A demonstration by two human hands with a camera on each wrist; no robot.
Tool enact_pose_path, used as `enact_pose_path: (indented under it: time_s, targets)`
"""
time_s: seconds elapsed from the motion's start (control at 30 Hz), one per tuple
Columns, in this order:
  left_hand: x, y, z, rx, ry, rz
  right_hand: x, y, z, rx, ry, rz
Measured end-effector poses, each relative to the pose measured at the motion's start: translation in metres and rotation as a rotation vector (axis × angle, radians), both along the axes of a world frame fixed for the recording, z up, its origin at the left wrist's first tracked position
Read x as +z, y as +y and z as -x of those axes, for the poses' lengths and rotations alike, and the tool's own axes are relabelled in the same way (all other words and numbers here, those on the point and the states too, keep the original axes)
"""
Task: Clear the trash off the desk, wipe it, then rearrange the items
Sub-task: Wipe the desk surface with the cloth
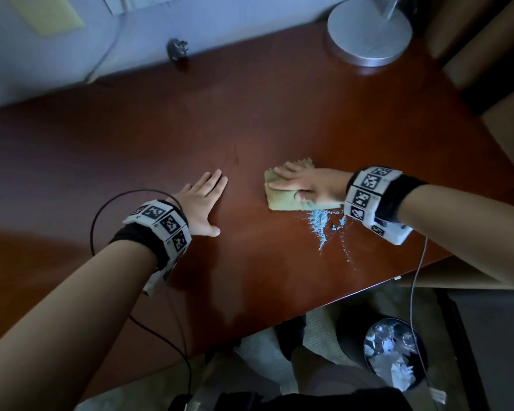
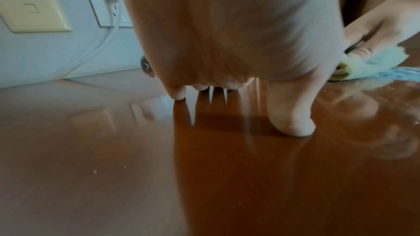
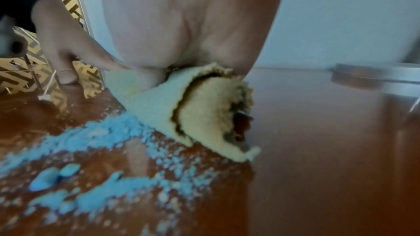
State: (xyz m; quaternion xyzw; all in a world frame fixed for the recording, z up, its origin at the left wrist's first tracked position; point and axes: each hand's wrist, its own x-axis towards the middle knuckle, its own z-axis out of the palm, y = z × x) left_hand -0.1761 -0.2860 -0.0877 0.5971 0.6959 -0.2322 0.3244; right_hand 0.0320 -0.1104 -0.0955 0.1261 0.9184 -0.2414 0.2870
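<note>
My right hand lies flat with straight fingers on a folded yellow-green cloth, pressing it onto the red-brown desk. In the right wrist view the cloth bunches under my palm, its edge touching a spill of blue powder and crumbs. From the head view the blue powder spreads just in front of the cloth, toward the desk's near edge. My left hand rests palm down on bare desk left of the cloth, fingers straight, holding nothing. The left wrist view shows its fingertips touching the wood.
A round silver lamp base stands at the far right corner. A dark plug with a white cable lies by the wall. Below the desk's near edge sits a bin holding crumpled trash. Wall sockets are behind the desk.
</note>
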Motion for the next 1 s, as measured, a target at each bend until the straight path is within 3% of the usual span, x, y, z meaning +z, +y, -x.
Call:
enact_pose_path:
  time_s: [0.13, 0.37, 0.53, 0.77, 0.9, 1.0]
  targets:
    - [-0.002, -0.001, 0.001, 0.01, -0.014, -0.008, 0.005, 0.006, -0.002, 0.01, -0.038, 0.001]
    - [-0.003, 0.002, 0.001, 0.013, -0.006, 0.014, 0.014, 0.01, 0.051, -0.097, 0.013, -0.054]
    - [-0.004, 0.001, 0.003, 0.016, -0.017, 0.0, 0.014, -0.014, 0.071, 0.128, -0.019, -0.036]
    - [-0.005, 0.001, 0.003, 0.022, -0.021, -0.001, 0.005, -0.036, 0.029, 0.366, -0.048, 0.063]
    - [-0.005, 0.001, 0.003, 0.023, -0.022, 0.002, 0.009, -0.028, 0.027, 0.352, -0.047, 0.056]
    - [-0.005, 0.001, 0.002, 0.032, -0.021, 0.004, 0.01, -0.017, 0.036, 0.233, -0.001, -0.01]
